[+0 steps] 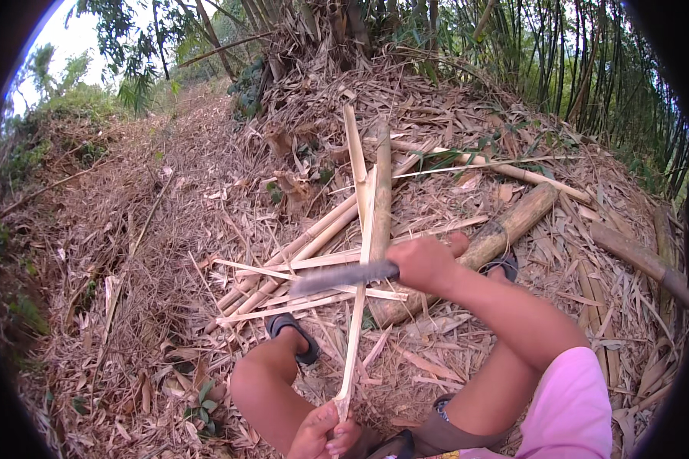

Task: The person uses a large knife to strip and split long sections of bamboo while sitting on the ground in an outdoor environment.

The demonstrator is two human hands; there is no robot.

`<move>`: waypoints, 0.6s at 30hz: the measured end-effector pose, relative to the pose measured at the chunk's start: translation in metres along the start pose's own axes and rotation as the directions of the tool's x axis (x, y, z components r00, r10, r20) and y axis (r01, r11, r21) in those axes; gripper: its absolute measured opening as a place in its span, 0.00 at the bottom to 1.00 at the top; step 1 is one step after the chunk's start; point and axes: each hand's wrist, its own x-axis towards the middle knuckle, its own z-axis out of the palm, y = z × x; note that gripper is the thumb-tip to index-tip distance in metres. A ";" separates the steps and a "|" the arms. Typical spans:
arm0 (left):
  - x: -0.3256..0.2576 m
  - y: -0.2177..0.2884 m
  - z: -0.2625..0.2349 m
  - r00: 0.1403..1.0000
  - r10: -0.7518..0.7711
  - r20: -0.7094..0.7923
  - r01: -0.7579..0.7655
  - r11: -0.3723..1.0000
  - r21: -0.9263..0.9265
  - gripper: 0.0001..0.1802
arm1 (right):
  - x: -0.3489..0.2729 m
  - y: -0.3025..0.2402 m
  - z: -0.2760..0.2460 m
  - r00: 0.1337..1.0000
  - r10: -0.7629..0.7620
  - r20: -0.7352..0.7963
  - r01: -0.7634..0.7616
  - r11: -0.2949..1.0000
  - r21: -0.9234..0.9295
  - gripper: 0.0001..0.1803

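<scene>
My left hand is closed around the near end of a long, pale split bamboo strip, low in the view by my lap. From there the strip runs up and away, over the middle of the ground. In my right hand is the handle of a machete, gripped in a fist. Its dark blade points left and lies across the strip, blurred by motion; whether it touches cannot be made out. Close beyond the blade stand a whole bamboo pole and a split bamboo piece.
A thick bamboo log lies right of centre beside my sandalled foot. Several bamboo poles and cut strips cross at centre left. Another brown pole lies far right. Dry leaves cover the ground; a bamboo clump stands behind.
</scene>
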 end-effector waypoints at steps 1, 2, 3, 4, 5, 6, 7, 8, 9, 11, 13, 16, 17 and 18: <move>-0.002 0.002 0.006 0.997 0.019 -0.069 -0.013 0.997 0.075 0.09 | -0.002 -0.002 0.001 0.996 -0.081 0.039 0.082 0.997 -0.012 0.10; -0.005 0.000 0.005 0.994 -0.022 -0.109 0.027 0.999 0.038 0.08 | 0.002 0.003 -0.007 0.998 -0.029 -0.055 0.023 0.995 -0.101 0.10; -0.009 -0.003 0.002 0.997 -0.032 -0.070 0.035 0.998 0.045 0.09 | 0.012 0.026 -0.013 0.992 0.106 -0.070 -0.109 0.993 -0.038 0.11; -0.012 -0.006 -0.002 0.999 -0.032 -0.019 0.033 0.998 0.060 0.09 | 0.022 0.054 -0.021 0.967 0.237 -0.094 -0.237 0.971 0.017 0.11; -0.014 -0.007 -0.004 0.999 -0.024 0.030 0.022 0.997 0.074 0.10 | 0.023 0.077 -0.023 0.934 0.336 -0.119 -0.328 0.941 0.085 0.13; -0.016 -0.010 -0.004 0.999 -0.025 0.042 0.022 0.996 0.083 0.11 | 0.020 0.098 -0.020 0.891 0.435 -0.130 -0.415 0.896 0.159 0.15; -0.017 -0.013 -0.003 0.999 -0.018 0.048 0.013 0.996 0.092 0.12 | 0.021 0.107 -0.016 0.841 0.524 -0.134 -0.486 0.841 0.239 0.17; -0.018 -0.014 -0.002 0.998 -0.004 0.056 -0.001 0.996 0.094 0.12 | 0.023 0.100 -0.013 0.843 0.526 -0.115 -0.483 0.833 0.270 0.17; -0.017 -0.013 0.000 0.996 0.003 0.084 -0.009 0.998 0.063 0.13 | 0.024 0.086 -0.010 0.845 0.526 -0.095 -0.482 0.826 0.292 0.18; -0.015 -0.007 0.004 0.990 0.009 0.141 -0.009 1.000 0.002 0.15 | 0.028 0.069 -0.013 0.827 0.555 -0.090 -0.497 0.796 0.344 0.18; -0.004 -0.006 0.010 0.994 0.106 -0.005 -0.105 0.991 0.087 0.14 | 0.029 0.060 -0.019 0.784 0.610 -0.114 -0.524 0.749 0.405 0.19; 0.015 -0.010 0.030 0.892 0.321 -0.319 -0.217 0.922 0.321 0.10 | 0.026 0.042 -0.027 0.718 0.683 0.133 -0.583 0.486 0.652 0.21; 0.017 -0.005 0.029 0.913 0.316 -0.259 -0.204 0.902 0.379 0.12 | 0.025 0.032 -0.029 0.691 0.682 0.238 -0.603 0.363 0.710 0.22; 0.018 0.002 0.027 0.931 0.305 -0.200 -0.195 0.879 0.435 0.14 | 0.023 0.022 -0.029 0.707 0.660 0.254 -0.599 0.367 0.712 0.22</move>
